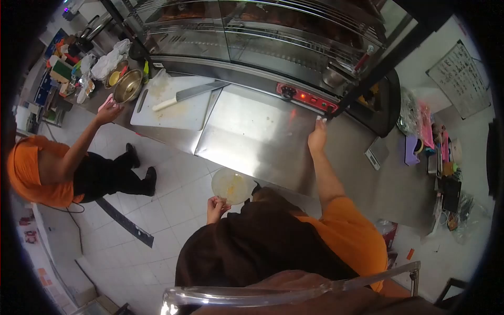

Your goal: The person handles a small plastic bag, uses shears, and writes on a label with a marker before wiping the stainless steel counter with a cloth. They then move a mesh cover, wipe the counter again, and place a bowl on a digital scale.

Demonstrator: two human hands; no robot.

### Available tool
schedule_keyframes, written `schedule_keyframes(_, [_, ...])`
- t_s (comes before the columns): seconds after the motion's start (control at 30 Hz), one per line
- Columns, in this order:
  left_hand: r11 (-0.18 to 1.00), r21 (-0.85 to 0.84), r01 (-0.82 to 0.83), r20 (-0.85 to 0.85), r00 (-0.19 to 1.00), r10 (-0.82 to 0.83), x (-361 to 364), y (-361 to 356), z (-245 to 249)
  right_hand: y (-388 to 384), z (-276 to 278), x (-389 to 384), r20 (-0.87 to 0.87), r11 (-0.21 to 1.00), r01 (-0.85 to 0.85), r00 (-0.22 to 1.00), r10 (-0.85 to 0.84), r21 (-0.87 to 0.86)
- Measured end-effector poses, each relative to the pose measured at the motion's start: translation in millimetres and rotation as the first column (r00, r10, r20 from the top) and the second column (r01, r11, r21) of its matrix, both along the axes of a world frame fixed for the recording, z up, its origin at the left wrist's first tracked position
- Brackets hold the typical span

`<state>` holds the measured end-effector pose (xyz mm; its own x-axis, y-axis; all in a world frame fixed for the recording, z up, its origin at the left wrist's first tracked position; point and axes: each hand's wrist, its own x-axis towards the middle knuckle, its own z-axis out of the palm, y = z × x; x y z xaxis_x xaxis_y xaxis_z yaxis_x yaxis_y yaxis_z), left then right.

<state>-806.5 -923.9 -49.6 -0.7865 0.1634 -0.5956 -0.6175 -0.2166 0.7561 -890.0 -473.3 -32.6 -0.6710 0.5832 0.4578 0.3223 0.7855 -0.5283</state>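
Note:
My left hand grips the rim of a round translucent plastic container with yellow residue inside. It is held low, just off the front edge of the steel counter. My right arm reaches out over the counter, and my right hand is closed near the foot of the warming cabinet. A small white wad shows at its fingertips; I cannot tell what it is. Left of the bare steel lies a white cutting board, a knife with a cream handle resting across it.
The glass-fronted warming cabinet with a red control panel stands along the back. At the left, a person in orange reaches toward a metal bowl. A small scale sits at the right, with bagged supplies beyond.

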Motion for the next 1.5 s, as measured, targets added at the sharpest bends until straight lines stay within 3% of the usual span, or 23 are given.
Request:
schedule_keyframes(0.07, [0.999,-0.028,-0.016,-0.002,1.000,0.016,0.5,-5.7,-0.2,-9.5,-5.8,-28.6,0.069,0.976,0.032,0.997,-0.048,0.217])
schedule_keyframes(0.17, [0.994,-0.016,-0.105,-0.006,0.994,0.105,0.4,-12.1,0.7,-96.2,-12.5,-68.2,0.029,0.940,-0.215,0.972,0.231,-0.265])
schedule_keyframes(0.2, [0.992,-0.026,-0.120,-0.004,0.993,0.120,-1.2,-13.0,1.5,-127.7,-21.1,-73.1,0.005,0.895,-0.431,0.901,0.435,-0.116])
schedule_keyframes(0.27, [0.988,-0.046,-0.144,-0.004,0.990,0.144,-8.2,-17.4,6.6,-195.9,-34.2,-64.4,0.001,0.681,-0.675,0.710,0.704,-0.284])
schedule_keyframes(0.3, [0.987,-0.048,-0.150,-0.005,0.989,0.150,-14.4,-19.3,8.9,-227.3,-14.8,-47.2,-0.076,0.475,-0.652,0.631,0.772,-0.591])
schedule_keyframes(0.4, [0.984,-0.054,-0.172,-0.021,0.985,0.171,-29.5,-20.8,16.9,-260.8,29.5,-3.3,-0.015,0.250,-0.839,0.294,0.956,-0.484])
schedule_keyframes(0.47, [0.981,-0.068,-0.184,-0.047,0.982,0.181,-37.3,-24.5,19.6,-234.5,50.9,-15.0,-0.223,0.104,-0.738,0.331,0.917,-0.666])
schedule_keyframes(0.5, [0.980,-0.072,-0.183,-0.050,0.983,0.179,-39.9,-26.4,22.6,-213.0,48.0,-22.8,-0.234,0.302,-0.688,0.570,0.788,-0.660])
schedule_keyframes(0.53, [0.980,-0.077,-0.182,-0.050,0.983,0.179,-42.9,-27.1,27.5,-181.3,26.3,-37.7,-0.132,0.644,-0.697,0.705,0.697,-0.315])
schedule_keyframes(0.57, [0.980,-0.081,-0.181,-0.050,0.983,0.177,-44.1,-28.1,31.0,-146.7,17.9,-55.2,-0.081,0.798,-0.557,0.828,0.554,-0.232])
schedule_keyframes(0.6, [0.977,-0.089,-0.195,-0.046,0.980,0.191,-43.6,-29.0,32.6,-116.4,24.2,-72.3,0.003,0.868,-0.386,0.913,0.407,-0.312])
schedule_keyframes(0.63, [0.974,-0.095,-0.208,-0.046,0.978,0.204,-43.7,-28.9,32.9,-96.2,21.1,-85.4,0.080,0.908,-0.393,0.910,0.407,-0.145])
schedule_keyframes(0.67, [0.970,-0.101,-0.220,-0.046,0.975,0.217,-42.8,-30.1,31.5,-86.4,16.8,-98.5,0.154,0.916,-0.400,0.907,0.391,0.026])
schedule_keyframes(0.93, [0.967,-0.080,-0.240,-0.063,0.970,0.236,-37.1,-32.9,16.0,-142.5,-5.7,-172.3,0.146,0.856,-0.516,0.844,0.516,-0.039])
schedule_keyframes(1.0, [0.968,-0.075,-0.238,-0.064,0.970,0.234,-38.7,-30.3,11.8,-189.4,-22.7,-145.1,0.009,0.710,-0.682,0.720,0.694,-0.172])
schedule_keyframes(1.07, [0.967,-0.074,-0.246,-0.066,0.968,0.241,-40.5,-30.6,7.3,-243.7,-10.8,-94.7,-0.075,0.411,-0.773,0.505,0.860,-0.484])
schedule_keyframes(1.1, [0.964,-0.069,-0.255,-0.069,0.966,0.251,-41.8,-29.5,7.3,-265.7,-14.3,-73.0,-0.017,0.338,-0.840,0.381,0.924,-0.424])
schedule_keyframes(1.17, [0.958,-0.062,-0.279,-0.082,0.958,0.273,-46.5,-29.4,9.2,-275.2,42.8,-43.7,-0.007,0.134,-0.771,0.176,0.984,-0.623])
schedule_keyframes(1.27, [0.953,-0.128,-0.275,-0.090,0.960,0.265,-51.5,-31.5,20.8,-242.4,13.5,-81.5,-0.150,0.255,-0.813,0.382,0.912,-0.524])
schedule_keyframes(1.3, [0.952,-0.122,-0.280,-0.101,0.958,0.269,-51.7,-33.9,21.2,-218.5,24.7,-103.2,-0.130,0.483,-0.730,0.606,0.785,-0.483])
schedule_keyframes(1.37, [0.952,-0.113,-0.284,-0.120,0.955,0.271,-50.3,-38.5,23.3,-163.8,15.6,-154.6,-0.133,0.795,-0.559,0.829,0.543,-0.237])
schedule_keyframes(1.43, [0.945,-0.119,-0.305,-0.087,0.951,0.296,-49.0,-39.4,23.2,-127.1,15.2,-185.1,0.005,0.872,-0.457,0.885,0.465,-0.177])
schedule_keyframes(1.5, [0.942,-0.119,-0.314,-0.075,0.949,0.306,-51.9,-38.8,23.2,-126.4,4.9,-203.4,0.047,0.849,-0.524,0.848,0.528,-0.076])
